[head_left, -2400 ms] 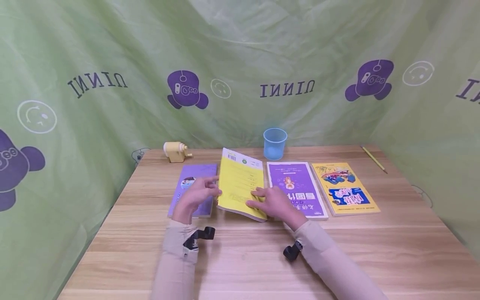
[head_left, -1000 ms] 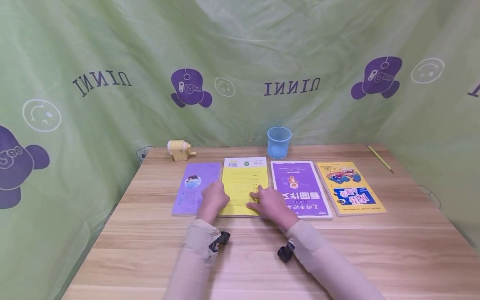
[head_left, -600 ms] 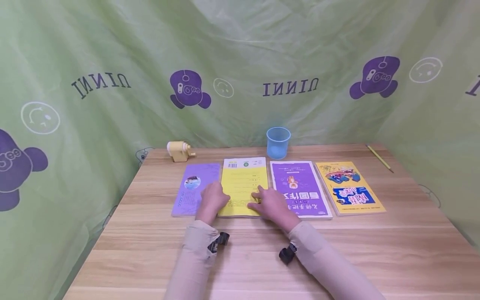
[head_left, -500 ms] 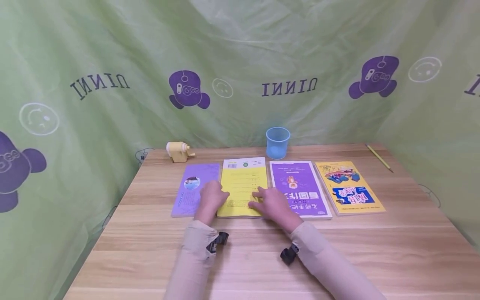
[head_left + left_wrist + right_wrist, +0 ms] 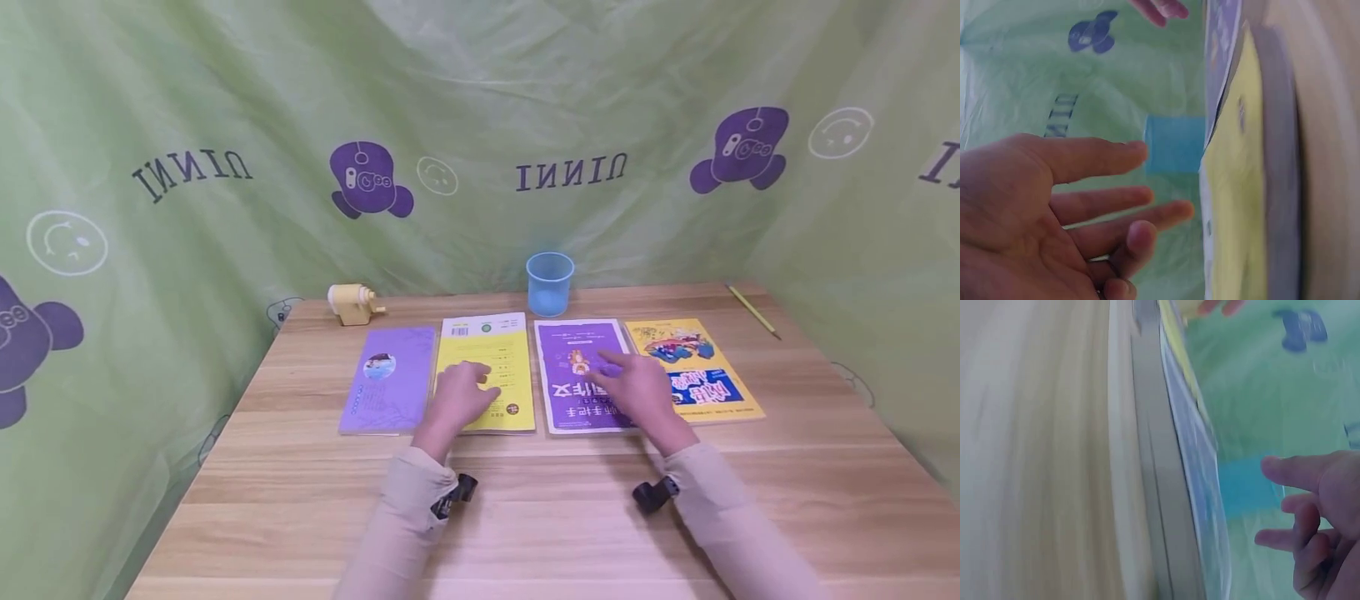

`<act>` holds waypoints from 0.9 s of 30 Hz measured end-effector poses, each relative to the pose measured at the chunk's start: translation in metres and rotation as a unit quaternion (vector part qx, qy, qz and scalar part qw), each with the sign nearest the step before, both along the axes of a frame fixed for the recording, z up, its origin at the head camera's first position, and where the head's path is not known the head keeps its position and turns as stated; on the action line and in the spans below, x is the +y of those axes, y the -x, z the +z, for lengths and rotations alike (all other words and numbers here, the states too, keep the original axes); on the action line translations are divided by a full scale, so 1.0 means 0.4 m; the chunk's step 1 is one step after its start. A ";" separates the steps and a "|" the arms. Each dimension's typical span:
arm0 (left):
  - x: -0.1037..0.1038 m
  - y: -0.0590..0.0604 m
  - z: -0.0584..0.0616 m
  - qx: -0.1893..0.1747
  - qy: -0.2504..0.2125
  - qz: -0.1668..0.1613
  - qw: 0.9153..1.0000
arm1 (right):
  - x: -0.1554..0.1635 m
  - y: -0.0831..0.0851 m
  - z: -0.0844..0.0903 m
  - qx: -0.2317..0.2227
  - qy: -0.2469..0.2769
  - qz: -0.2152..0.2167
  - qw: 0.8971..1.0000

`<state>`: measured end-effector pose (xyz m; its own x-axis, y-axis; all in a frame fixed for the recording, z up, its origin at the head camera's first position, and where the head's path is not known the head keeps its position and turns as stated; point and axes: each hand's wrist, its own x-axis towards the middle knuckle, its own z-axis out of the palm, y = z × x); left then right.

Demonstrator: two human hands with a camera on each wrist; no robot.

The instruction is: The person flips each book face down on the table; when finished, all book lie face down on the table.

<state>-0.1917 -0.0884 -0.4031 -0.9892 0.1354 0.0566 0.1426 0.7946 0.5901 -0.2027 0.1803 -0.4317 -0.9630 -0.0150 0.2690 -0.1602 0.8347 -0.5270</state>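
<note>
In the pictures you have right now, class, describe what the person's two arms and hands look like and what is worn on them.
Both arms wear long beige sleeves reaching the wrists. A small black camera device sits at each wrist, one by the left hand and one by the right hand. The hands are bare: no gloves, rings or watch show, and no cables or markings are visible on the sleeves.
</note>
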 end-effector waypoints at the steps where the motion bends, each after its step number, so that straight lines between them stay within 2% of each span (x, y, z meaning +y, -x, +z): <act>1: 0.015 -0.003 -0.005 -0.004 -0.005 -0.013 1.000 | 0.021 -0.002 0.000 -0.012 -0.008 -0.010 1.000; 6: 0.082 -0.009 -0.033 -0.017 0.006 -0.074 0.997 | 0.091 -0.012 -0.005 -0.063 -0.026 -0.035 0.997; 11: 0.137 -0.009 -0.044 -0.035 0.032 -0.104 0.993 | 0.117 -0.017 -0.020 -0.079 -0.022 -0.035 0.996; 19: 0.175 0.000 -0.057 -0.045 0.063 -0.102 0.992 | 0.123 -0.014 -0.043 -0.064 -0.021 -0.019 0.998; 27: 0.185 -0.001 -0.066 -0.049 0.063 -0.098 0.992 | 0.117 -0.017 -0.042 -0.093 -0.014 -0.018 0.995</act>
<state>-0.1912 -0.0143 -0.4295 -0.9432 0.3250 -0.0691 0.2476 0.8262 0.5061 -0.1958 0.2273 -0.4485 -0.9962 0.0148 0.0862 -0.0325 0.8524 -0.5219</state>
